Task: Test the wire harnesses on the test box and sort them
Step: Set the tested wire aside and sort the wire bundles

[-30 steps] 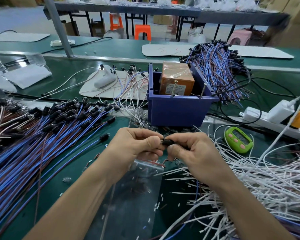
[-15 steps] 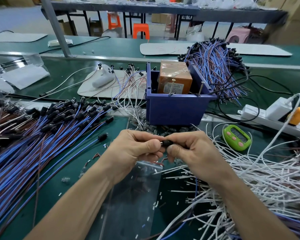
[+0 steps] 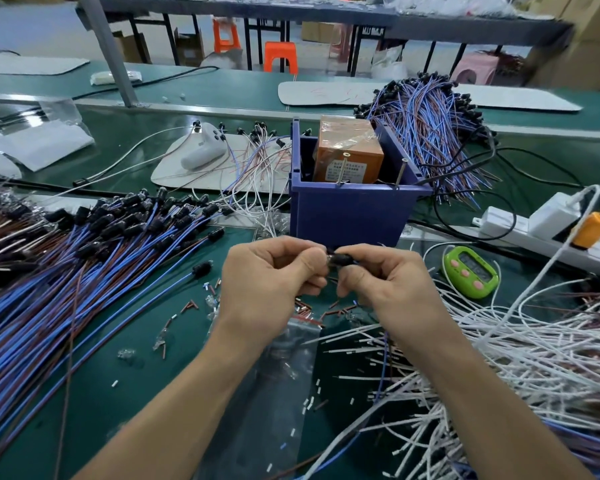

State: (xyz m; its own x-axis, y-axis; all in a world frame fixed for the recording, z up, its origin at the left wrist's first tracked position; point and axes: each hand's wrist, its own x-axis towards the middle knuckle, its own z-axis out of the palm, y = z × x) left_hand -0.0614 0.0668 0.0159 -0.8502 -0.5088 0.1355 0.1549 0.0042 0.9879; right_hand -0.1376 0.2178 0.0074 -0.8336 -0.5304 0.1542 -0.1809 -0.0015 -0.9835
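Both hands have crept up toward the blue bin (image 3: 347, 216) that contains the orange test box (image 3: 347, 150). Above the desk (image 3: 136, 393) the left hand (image 3: 267, 278) and right hand (image 3: 392, 285) meet, fingers (image 3: 300, 256) of each pinching one harness's black connector (image 3: 342, 258) between them.

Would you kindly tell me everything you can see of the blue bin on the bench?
The blue bin looks like plastic: square, open-topped, upright on the green bench, near its middle. An orange box, taped over and labelled, stands inside. Two screws stick up at its front rim. Thin white wires lie by its left wall.
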